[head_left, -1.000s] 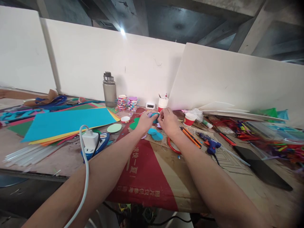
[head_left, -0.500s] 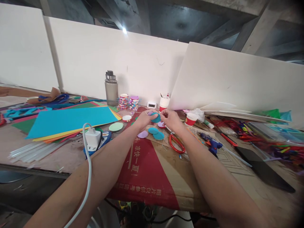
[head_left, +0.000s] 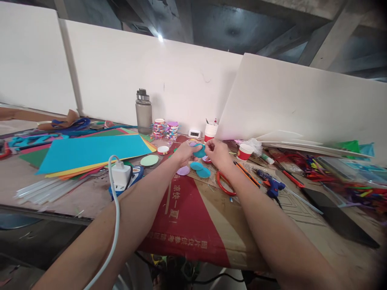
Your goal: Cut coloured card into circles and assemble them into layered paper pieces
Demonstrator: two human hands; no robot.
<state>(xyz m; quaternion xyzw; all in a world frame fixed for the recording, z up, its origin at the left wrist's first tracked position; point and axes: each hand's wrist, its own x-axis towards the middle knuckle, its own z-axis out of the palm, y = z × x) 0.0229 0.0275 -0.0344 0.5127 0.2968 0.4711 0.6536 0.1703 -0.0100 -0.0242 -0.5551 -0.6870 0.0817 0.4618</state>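
My left hand (head_left: 185, 154) pinches a blue paper disc (head_left: 199, 151) between thumb and fingers, above the cardboard. At the disc's right edge is my right hand (head_left: 218, 152), fingertips pressed together; whatever they hold is too small to make out. Just below lie two overlapping blue discs (head_left: 200, 170), with a lilac disc (head_left: 183, 170) to their left. Red-handled scissors (head_left: 224, 184) rest beside my right forearm, their blades partly hidden. A purple-topped piece (head_left: 207, 159) shows beneath my right hand. To the left of my left hand sits a pale green disc (head_left: 149, 160).
Coloured paper sheets (head_left: 90, 155), clear glue sticks (head_left: 45, 189) and a white charger (head_left: 121, 177) lie left. Behind stand a bottle (head_left: 144, 112), decorated stacks (head_left: 172, 131) and paper cups (head_left: 211, 131). A blue glue gun (head_left: 273, 187) and black tablet (head_left: 338, 215) lie right.
The view has shifted slightly, so things sit a little further right. The held blue disc shows more of its face. Both hands stay together at it, and pencils by my right forearm show more.
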